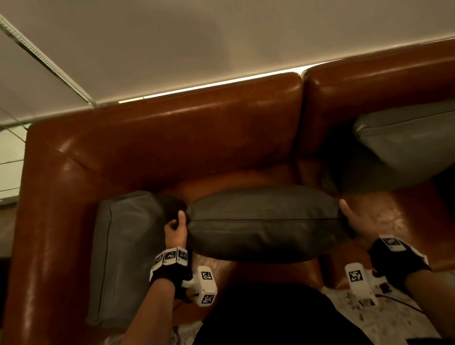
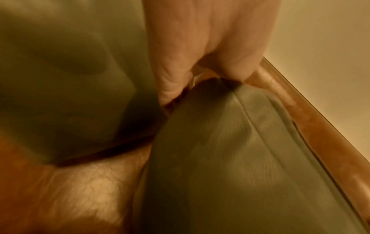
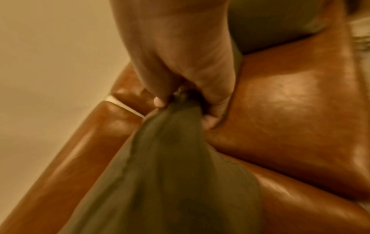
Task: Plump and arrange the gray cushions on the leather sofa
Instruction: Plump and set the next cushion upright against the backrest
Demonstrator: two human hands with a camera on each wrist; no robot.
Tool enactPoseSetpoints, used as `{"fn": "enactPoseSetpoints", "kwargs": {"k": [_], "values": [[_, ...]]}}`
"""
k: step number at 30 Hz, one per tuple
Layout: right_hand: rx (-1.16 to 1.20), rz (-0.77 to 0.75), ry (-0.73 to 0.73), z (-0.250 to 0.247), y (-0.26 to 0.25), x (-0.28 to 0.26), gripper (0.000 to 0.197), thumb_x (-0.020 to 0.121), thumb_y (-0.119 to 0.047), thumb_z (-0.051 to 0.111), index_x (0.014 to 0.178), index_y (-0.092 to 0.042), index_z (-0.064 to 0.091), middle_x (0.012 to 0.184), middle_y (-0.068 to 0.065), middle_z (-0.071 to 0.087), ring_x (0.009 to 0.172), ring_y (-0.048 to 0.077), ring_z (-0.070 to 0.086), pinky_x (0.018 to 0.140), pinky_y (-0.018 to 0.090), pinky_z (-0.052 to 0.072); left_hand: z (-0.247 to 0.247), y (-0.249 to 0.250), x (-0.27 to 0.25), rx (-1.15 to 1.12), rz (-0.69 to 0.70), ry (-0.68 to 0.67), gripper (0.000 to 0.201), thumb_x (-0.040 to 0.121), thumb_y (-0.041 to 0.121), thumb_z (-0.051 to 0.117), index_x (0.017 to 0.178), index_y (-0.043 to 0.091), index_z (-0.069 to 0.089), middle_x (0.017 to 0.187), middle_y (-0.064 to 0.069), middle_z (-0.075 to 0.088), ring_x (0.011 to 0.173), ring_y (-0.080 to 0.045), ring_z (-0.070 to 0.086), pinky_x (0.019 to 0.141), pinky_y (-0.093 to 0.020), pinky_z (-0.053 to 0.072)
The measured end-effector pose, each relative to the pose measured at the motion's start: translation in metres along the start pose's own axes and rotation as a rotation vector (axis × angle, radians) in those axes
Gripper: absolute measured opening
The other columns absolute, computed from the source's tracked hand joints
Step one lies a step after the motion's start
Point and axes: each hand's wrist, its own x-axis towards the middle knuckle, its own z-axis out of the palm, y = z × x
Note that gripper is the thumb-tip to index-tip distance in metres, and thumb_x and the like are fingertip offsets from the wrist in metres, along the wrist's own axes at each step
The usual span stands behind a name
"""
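Your left hand (image 1: pixel 174 230) and right hand (image 1: pixel 358 217) each pinch one end of the middle cushion (image 1: pixel 264 224) above the sofa (image 1: pixel 190 137).

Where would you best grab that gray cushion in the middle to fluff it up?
By its two short ends, one hand from each side. The middle cushion lies long and seam-up across the sofa seat, and the left hand and right hand pinch those ends.

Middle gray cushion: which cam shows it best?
Head view: the whole middle cushion shows, left hand and right hand gripping its ends over the sofa. Each wrist view is blurred and shows only the pinched corner nearest it.
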Motion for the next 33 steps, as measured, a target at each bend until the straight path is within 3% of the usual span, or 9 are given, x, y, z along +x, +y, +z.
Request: {"fn": "enactPoseSetpoints", "kwargs": {"k": [4,7,12,15,18,21,24,27,33], "values": [[0.181,-0.208,-0.177,0.043,-0.082,-0.102,0.040,0.088,-0.047,0.055,0.093,-0.009,0.067,0.096,0.011,0.072,0.082,0.020,0.070,0.075,0.030,0.057,0.006,0.022,-0.032,0.113,0.242,-0.074,0.059,0.094,0.052,0.035,0.145,0.025,0.024,0.150,-0.014,0.031,0.136,-0.033,0.032,0.113,-0.047,0.027],[0.191,-0.402,-0.313,0.087,-0.116,-0.149,0.035,0.093,-0.035,0.053,0.093,-0.004,0.068,0.087,0.009,0.074,0.082,0.018,0.071,0.074,0.031,0.057,0.009,0.041,-0.068,0.100,0.469,-0.263,0.058,0.090,0.058,0.036,0.140,0.028,0.035,0.149,-0.004,0.035,0.137,-0.020,0.032,0.116,-0.043,0.026],[-0.348,-0.594,-0.453,0.180,-0.101,-0.167,0.027,0.094,-0.031,0.053,0.074,-0.014,0.050,0.067,0.001,0.054,0.063,0.017,0.056,0.059,0.032,0.049,0.027,0.056,-0.132,-0.114,0.420,-0.671,0.075,0.076,0.068,0.039,0.139,0.027,0.035,0.136,0.010,0.046,0.127,-0.008,0.045,0.108,-0.030,0.037],[-0.711,-0.626,-0.673,0.209,-0.079,-0.159,0.021,0.093,-0.009,0.045,0.079,-0.021,0.052,0.088,0.004,0.061,0.087,0.018,0.054,0.080,0.029,0.043,0.041,0.044,-0.126,0.026,0.359,-0.550,0.076,0.086,0.052,0.047,0.148,0.025,0.013,0.134,0.010,0.033,0.129,-0.007,0.033,0.114,-0.031,0.028],[-0.893,-0.662,-0.731,0.193,-0.057,-0.137,0.032,0.095,-0.010,0.043,0.126,-0.010,0.055,0.132,0.010,0.055,0.121,0.021,0.050,0.100,0.030,0.037,0.052,0.036,-0.105,0.250,0.403,-0.410,0.053,0.094,0.030,0.050,0.141,0.010,0.034,0.134,-0.004,0.049,0.125,-0.017,0.046,0.107,-0.032,0.036],[-0.808,-0.695,-0.608,0.146,-0.049,-0.114,0.037,0.095,-0.008,0.048,0.131,-0.008,0.053,0.134,0.010,0.055,0.125,0.022,0.051,0.104,0.024,0.035,0.073,0.044,-0.103,0.497,0.540,-0.293,0.036,0.098,0.024,0.041,0.121,-0.002,0.051,0.122,-0.023,0.059,0.117,-0.035,0.053,0.095,-0.036,0.039],[-0.594,-0.821,-0.051,0.077,-0.045,-0.082,0.026,0.089,-0.001,0.054,0.113,-0.004,0.064,0.114,0.019,0.063,0.109,0.034,0.059,0.096,0.034,0.042,0.086,0.059,-0.107,0.450,0.517,-0.239,0.034,0.100,0.020,0.035,0.122,-0.003,0.047,0.123,-0.024,0.056,0.118,-0.037,0.051,0.094,-0.036,0.038],[-0.625,-0.637,0.387,0.009,-0.048,-0.055,0.024,0.088,-0.001,0.052,0.110,-0.004,0.060,0.112,0.027,0.054,0.109,0.045,0.048,0.091,0.048,0.039,0.085,0.069,-0.103,0.384,0.513,-0.164,0.032,0.100,0.019,0.032,0.119,-0.003,0.046,0.118,-0.026,0.055,0.111,-0.038,0.052,0.085,-0.034,0.037],[-0.788,-0.676,0.318,-0.018,-0.062,-0.035,0.020,0.092,0.000,0.048,0.102,0.009,0.063,0.107,0.031,0.055,0.103,0.047,0.050,0.088,0.046,0.039,0.079,0.067,-0.092,0.361,0.545,-0.104,0.031,0.100,0.019,0.034,0.112,-0.004,0.051,0.116,-0.026,0.057,0.110,-0.037,0.053,0.089,-0.035,0.037]]}}
